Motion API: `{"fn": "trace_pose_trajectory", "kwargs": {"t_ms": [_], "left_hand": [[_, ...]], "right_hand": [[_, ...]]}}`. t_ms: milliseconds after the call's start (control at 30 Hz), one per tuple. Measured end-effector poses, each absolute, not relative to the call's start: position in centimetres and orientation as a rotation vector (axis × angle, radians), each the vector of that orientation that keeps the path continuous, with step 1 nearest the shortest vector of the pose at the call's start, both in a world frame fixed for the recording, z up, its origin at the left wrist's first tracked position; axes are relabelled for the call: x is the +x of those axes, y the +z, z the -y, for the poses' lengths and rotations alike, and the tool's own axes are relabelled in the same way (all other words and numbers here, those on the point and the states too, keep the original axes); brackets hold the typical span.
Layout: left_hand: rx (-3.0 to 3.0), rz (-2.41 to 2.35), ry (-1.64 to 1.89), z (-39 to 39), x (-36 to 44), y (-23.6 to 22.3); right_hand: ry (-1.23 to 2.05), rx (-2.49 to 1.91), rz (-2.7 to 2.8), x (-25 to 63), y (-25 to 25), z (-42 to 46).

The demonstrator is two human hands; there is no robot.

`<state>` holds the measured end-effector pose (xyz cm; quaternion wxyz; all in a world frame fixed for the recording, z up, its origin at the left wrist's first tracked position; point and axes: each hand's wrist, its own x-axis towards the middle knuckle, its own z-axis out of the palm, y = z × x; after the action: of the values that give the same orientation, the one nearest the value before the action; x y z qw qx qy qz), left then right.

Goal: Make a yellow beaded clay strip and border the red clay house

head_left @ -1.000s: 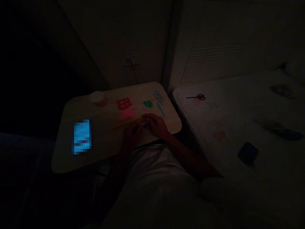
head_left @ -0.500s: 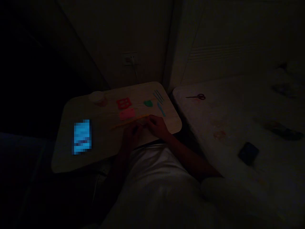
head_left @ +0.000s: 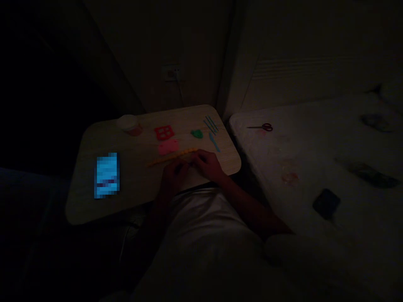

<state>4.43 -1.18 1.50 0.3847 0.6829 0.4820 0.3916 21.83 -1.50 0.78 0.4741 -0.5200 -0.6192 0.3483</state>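
My left hand (head_left: 174, 173) and my right hand (head_left: 204, 162) meet at the near edge of a small pale table (head_left: 132, 193), fingers curled and close together. Something small and dark seems to be pinched between them, too dim to name. Just beyond the fingers lies a long orange-yellow strip (head_left: 166, 158). Behind it are a flat pink piece (head_left: 168, 147) and a red frame-shaped piece (head_left: 164, 133). A green piece (head_left: 197, 134), a light-blue knife-like tool (head_left: 214, 142) and several thin blue sticks (head_left: 210, 124) lie toward the right.
A whitish tub (head_left: 128, 124) stands at the back left, and a lit phone-like screen (head_left: 107, 175) lies at the left. On the pale surface to the right are scissors (head_left: 262, 127) and a dark squarish object (head_left: 326, 204). A wall socket (head_left: 172, 73) with a cord is behind the table.
The view has shifted slightly. Both hands stay together in nearly the same place, with small finger movement at most. The things on the table have not moved.
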Motion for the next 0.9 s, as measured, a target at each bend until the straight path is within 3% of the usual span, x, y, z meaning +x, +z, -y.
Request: {"fn": "trace_pose_trajectory", "kwargs": {"t_ms": [900], "left_hand": [[1.750,-1.223,1.007,1.07,4.34,1.20]], "right_hand": [[0.820,-1.275,1.548,21.79,0.35,1.44]]}}
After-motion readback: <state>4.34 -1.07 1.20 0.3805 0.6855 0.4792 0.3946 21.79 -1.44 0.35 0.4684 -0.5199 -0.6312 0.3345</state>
